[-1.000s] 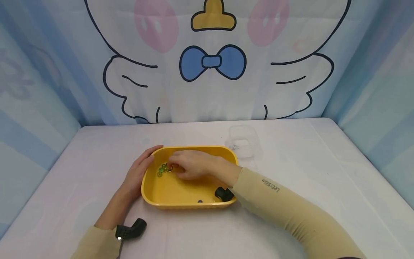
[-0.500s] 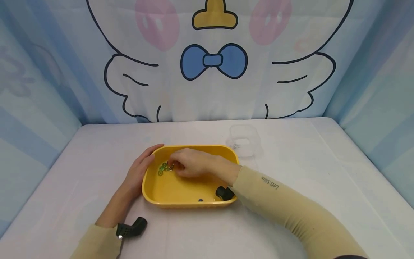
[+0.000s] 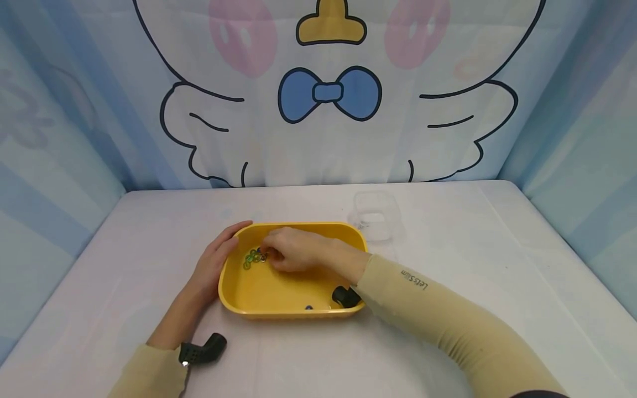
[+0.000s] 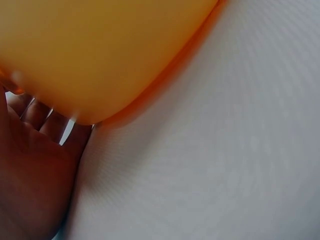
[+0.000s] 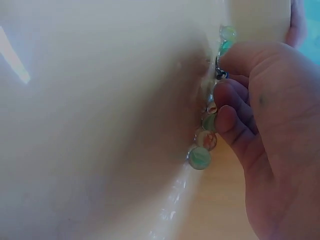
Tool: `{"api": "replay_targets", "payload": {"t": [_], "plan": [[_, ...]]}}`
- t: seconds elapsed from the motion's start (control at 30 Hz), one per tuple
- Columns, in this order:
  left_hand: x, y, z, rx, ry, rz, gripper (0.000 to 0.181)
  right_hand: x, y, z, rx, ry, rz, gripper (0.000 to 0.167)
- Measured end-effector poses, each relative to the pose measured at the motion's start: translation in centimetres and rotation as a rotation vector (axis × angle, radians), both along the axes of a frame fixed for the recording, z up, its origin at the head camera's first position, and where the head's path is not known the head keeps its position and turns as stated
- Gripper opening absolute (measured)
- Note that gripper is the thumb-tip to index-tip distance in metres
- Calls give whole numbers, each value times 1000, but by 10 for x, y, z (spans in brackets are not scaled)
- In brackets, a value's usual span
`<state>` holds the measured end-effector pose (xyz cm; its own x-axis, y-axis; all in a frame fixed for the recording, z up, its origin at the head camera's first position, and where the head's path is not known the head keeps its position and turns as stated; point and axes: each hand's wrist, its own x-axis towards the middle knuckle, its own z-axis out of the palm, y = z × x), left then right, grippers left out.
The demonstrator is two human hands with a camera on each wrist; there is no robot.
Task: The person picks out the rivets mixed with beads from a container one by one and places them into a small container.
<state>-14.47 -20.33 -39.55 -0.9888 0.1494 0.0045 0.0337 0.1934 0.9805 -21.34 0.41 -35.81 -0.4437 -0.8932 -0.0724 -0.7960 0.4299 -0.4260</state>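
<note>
A yellow tray (image 3: pixel 278 296) sits on the white table, with a small cluster of glass marbles (image 3: pixel 251 258) near its left end. My right hand (image 3: pixel 293 250) reaches into it, fingers bent down at the cluster. In the right wrist view a dark marble (image 5: pixel 221 74) shows between the thumb and fingertips, which seem to pinch it. Green and clear marbles (image 5: pixel 200 158) lie in a row beside those fingers. My left hand (image 3: pixel 209 271) rests against the tray's left outer wall, its fingers fairly straight and the thumb at the rim. The tray wall partly hides those fingers in the left wrist view.
A clear plastic container (image 3: pixel 376 216) stands behind the tray's right back corner. One blue marble (image 3: pixel 309 308) lies apart, by the tray's front wall. A printed curtain (image 3: pixel 328 149) hangs along the table's back edge.
My right fingertips have shifted slightly at the marbles, and a dark blue marble now shows beside them. My left hand stays against the tray. The head view has moved a little.
</note>
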Motion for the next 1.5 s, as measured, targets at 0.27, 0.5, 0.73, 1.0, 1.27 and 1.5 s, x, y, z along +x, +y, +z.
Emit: {"api": "replay_targets", "payload": {"t": [0.27,0.5,0.73,1.0,1.27,1.5], "plan": [[0,-1,-1,-18,11,1,48,0,-2,0,11,20,15,22],[0,-1,-1,7,-1,-1,48,0,0,1,21,26,32,15],[-1,-1,-2,3,-4,-4,48,1,2,3,43,22,38,14],[0,-1,-1,-3,-3,0,48,2,3,5,-3,17,40,17],[0,-1,0,-10,-8,5,48,0,3,3,-16,10,72,21],[0,0,1,-18,-11,7,47,-2,3,1,-21,-10,94,20]]}}
